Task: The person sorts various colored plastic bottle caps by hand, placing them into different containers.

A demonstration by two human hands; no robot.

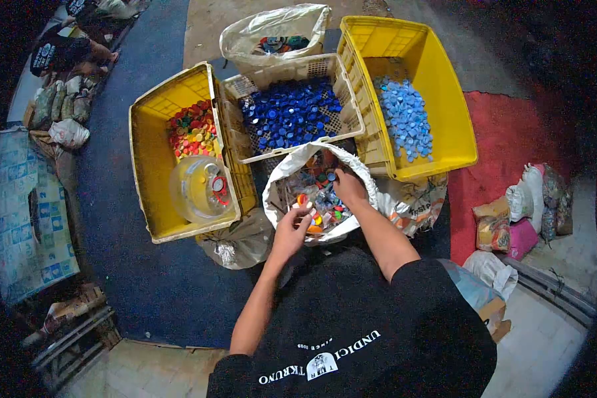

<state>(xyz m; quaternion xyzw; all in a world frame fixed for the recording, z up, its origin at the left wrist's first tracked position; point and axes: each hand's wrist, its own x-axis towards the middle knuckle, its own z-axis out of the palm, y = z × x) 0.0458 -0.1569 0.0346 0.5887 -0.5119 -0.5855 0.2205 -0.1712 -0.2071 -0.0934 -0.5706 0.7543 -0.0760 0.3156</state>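
Observation:
An open white sack (270, 199) with a rolled rim holds mixed plastic caps (325, 199) of several colours. My left hand (294, 227) is at the sack's near left side, its fingers bent together around something small and pale. On the sack's right side, my right hand (348, 186) reaches over the caps with its fingers closed; what they hold, if anything, is too small to name. Behind the sack stands a white crate (245, 159) of dark blue caps (288, 113).
Left, a yellow crate (146, 159) holds red and yellow caps and a clear round container (196, 189). Right, another yellow crate (451, 113) holds light blue caps. Another white sack (239, 40) stands behind. Filled bags (527, 199) lie far right; a person (63, 50) is upper left.

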